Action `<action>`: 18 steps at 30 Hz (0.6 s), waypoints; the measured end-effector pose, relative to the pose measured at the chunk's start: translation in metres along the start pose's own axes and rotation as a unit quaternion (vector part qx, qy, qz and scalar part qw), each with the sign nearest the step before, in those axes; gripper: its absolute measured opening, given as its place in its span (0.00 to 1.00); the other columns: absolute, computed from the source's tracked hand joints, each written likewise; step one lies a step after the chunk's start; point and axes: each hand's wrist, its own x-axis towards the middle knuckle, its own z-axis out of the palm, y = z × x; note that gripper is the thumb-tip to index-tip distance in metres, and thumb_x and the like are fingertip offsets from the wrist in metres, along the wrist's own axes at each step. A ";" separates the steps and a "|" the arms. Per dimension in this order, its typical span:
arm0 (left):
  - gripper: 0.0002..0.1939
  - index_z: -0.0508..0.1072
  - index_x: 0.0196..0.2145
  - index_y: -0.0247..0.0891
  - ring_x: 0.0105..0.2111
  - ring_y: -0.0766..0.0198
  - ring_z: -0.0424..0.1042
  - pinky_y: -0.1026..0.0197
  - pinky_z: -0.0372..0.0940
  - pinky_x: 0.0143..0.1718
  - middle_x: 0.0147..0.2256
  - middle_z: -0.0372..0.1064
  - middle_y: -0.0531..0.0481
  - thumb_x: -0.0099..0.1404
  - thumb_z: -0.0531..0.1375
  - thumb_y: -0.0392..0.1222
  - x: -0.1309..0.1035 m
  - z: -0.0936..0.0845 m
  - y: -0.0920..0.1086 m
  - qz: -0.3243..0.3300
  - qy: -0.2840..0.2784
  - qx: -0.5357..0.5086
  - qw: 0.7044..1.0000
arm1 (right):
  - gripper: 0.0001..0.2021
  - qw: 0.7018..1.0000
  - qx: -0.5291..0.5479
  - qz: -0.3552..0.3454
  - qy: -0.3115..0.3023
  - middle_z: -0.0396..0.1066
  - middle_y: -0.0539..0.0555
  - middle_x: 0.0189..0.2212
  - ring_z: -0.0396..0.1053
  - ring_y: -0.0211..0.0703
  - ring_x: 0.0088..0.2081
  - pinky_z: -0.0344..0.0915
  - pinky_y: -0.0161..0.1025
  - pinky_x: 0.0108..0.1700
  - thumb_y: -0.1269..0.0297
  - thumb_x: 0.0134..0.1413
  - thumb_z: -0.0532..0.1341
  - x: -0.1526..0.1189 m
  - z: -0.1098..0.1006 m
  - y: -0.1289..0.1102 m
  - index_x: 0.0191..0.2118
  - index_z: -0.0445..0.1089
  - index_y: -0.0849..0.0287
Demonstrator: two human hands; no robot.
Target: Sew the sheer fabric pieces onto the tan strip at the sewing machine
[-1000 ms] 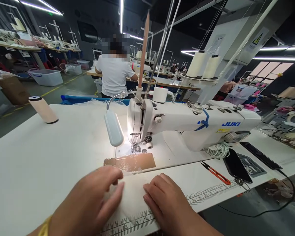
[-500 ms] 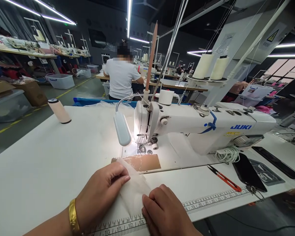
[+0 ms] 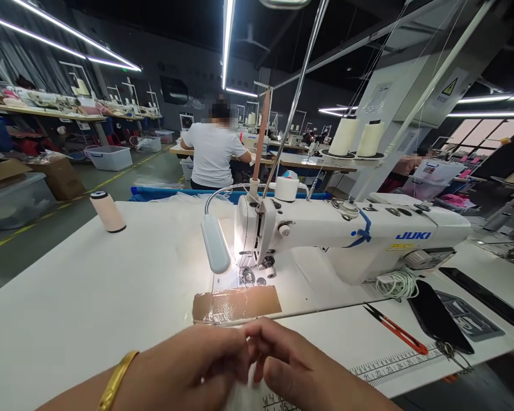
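Close together at the table's front edge, my left hand [image 3: 201, 362] and my right hand [image 3: 297, 365] have their fingertips nearly touching. Sheer white fabric [image 3: 247, 395] shows as a pale, blurred strip below and between them, mostly hidden by the fingers. My left hand, with a gold bangle on its wrist, is curled and a little smeared. The fingers of my right hand bend inward around the fabric, its thumb in front. Just beyond them lies a brown taped strip [image 3: 237, 303], before the needle area of a white sewing machine [image 3: 317, 225].
Orange-handled thread snips [image 3: 396, 328], a black phone [image 3: 439, 317] and a cord coil [image 3: 396, 283] lie to the right. A printed ruler [image 3: 389, 365] runs along the front edge. A thread cone [image 3: 108, 212] stands at left. A person in a white shirt [image 3: 214, 154] sits ahead.
Both hands have come together and down towards me, drawing the sheer fabric off the brown strip. The fabric, spread between them before, is now mostly hidden. The view has tilted up slightly.
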 end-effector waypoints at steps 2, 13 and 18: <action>0.11 0.76 0.36 0.44 0.32 0.61 0.75 0.63 0.67 0.33 0.33 0.78 0.54 0.68 0.53 0.36 0.015 -0.011 -0.006 0.021 0.037 0.036 0.998 | 0.31 0.999 0.043 0.029 -0.013 0.70 0.50 0.37 0.68 0.44 0.38 0.64 0.37 0.40 0.35 0.55 0.70 0.018 0.004 0.007 0.53 0.73 0.53; 0.10 0.71 0.33 0.42 0.32 0.58 0.69 0.60 0.63 0.33 0.32 0.73 0.52 0.67 0.51 0.43 0.040 -0.022 -0.045 -0.046 0.056 0.018 0.997 | 0.04 0.981 -0.169 0.027 0.092 0.64 0.44 0.26 0.60 0.36 0.28 0.56 0.32 0.30 0.68 0.57 0.65 0.046 0.002 0.034 0.39 0.73 0.56; 0.16 0.71 0.31 0.41 0.33 0.60 0.69 0.61 0.63 0.35 0.32 0.72 0.51 0.73 0.49 0.47 0.048 -0.018 -0.050 0.029 0.063 0.054 0.996 | 0.01 0.968 -0.211 -0.081 0.110 0.67 0.46 0.26 0.62 0.36 0.28 0.57 0.33 0.31 0.68 0.55 0.64 0.045 0.003 0.040 0.35 0.73 0.57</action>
